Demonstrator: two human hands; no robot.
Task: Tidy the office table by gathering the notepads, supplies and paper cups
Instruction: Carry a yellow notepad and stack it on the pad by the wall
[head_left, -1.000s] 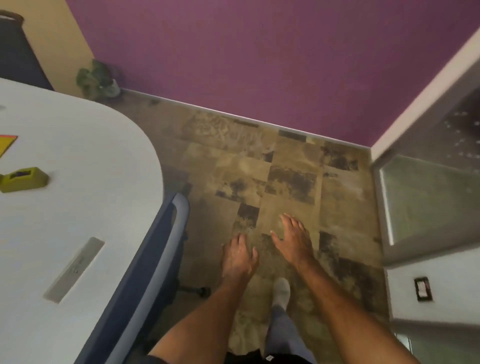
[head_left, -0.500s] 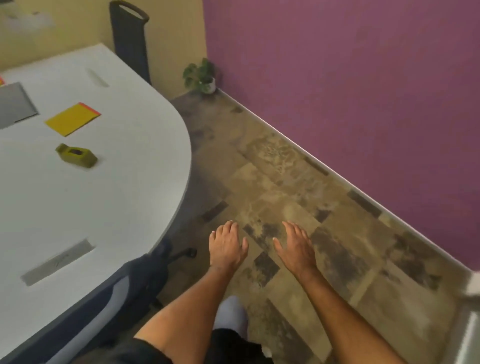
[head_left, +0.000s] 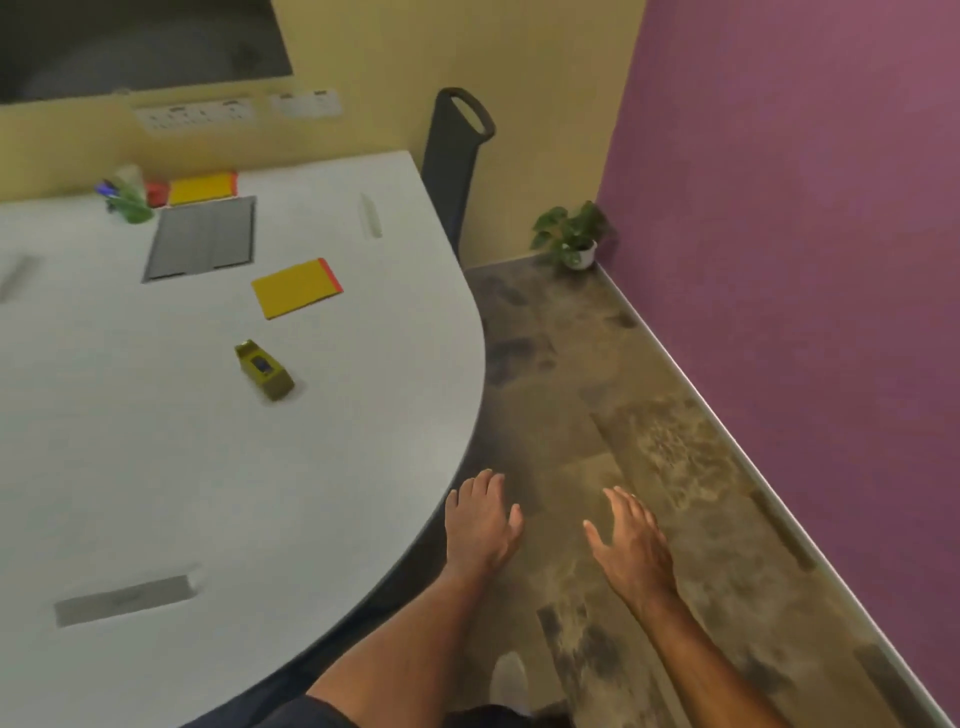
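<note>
A yellow notepad with a red edge (head_left: 297, 287) lies on the white office table (head_left: 156, 467). A second yellow notepad (head_left: 203, 188) lies at the far side, beside a green cup holding pens (head_left: 130, 200) and something red (head_left: 156, 193). An olive tape dispenser (head_left: 264, 369) sits mid-table. My left hand (head_left: 483, 522) hovers just past the table's rounded edge, fingers straight, holding nothing. My right hand (head_left: 631, 548) is held out over the floor, open and empty.
A grey cable hatch (head_left: 202, 238) is set into the table, with a grey slot cover (head_left: 122, 600) near me. A dark chair back (head_left: 460, 145) stands at the far end. A potted plant (head_left: 571, 236) sits in the corner by the purple wall (head_left: 805, 234).
My view has swung left, bringing more of the table and the far notepad, cup and hatch into sight. Both hands stay open and empty, now beside the table edge.
</note>
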